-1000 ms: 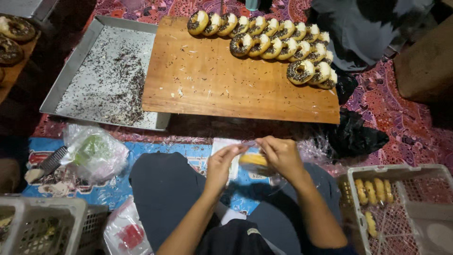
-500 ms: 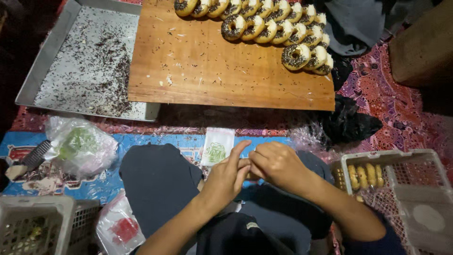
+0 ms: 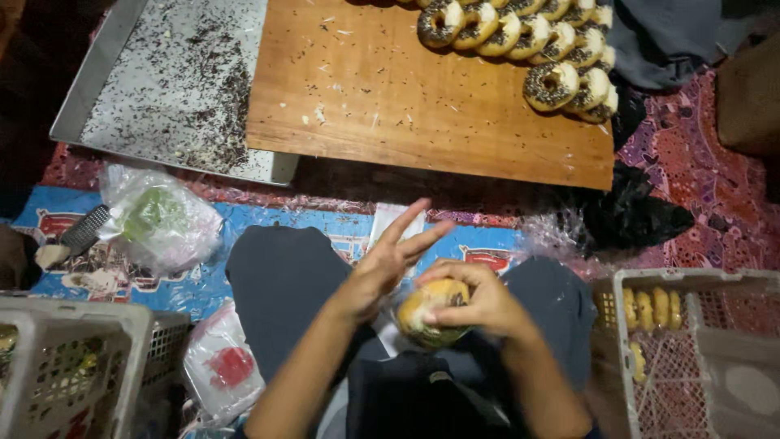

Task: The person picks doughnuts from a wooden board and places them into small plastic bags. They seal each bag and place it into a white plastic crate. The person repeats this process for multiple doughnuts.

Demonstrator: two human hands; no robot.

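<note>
My right hand [image 3: 479, 302] grips a doughnut wrapped in clear plastic [image 3: 429, 313] over my lap. My left hand [image 3: 388, 264] touches the wrapped doughnut's left side with the palm, its fingers spread and pointing up to the right. A small stack of clear bags [image 3: 392, 226] lies on the mat just beyond my hands. Chocolate-sprinkled doughnuts [image 3: 561, 81] stand in rows on the far right part of a wooden board [image 3: 406, 106].
A metal tray [image 3: 162, 89] scattered with sprinkles lies left of the board. A white basket [image 3: 691, 341] holding wrapped doughnuts sits at the right, another basket [image 3: 73, 366] at the lower left. Plastic bags [image 3: 158, 218] and a grater [image 3: 81, 232] lie on the left.
The view has dropped closer over my lap. My hands drew in toward me with the doughnut, now inside the plastic; my left fingers have opened out.
</note>
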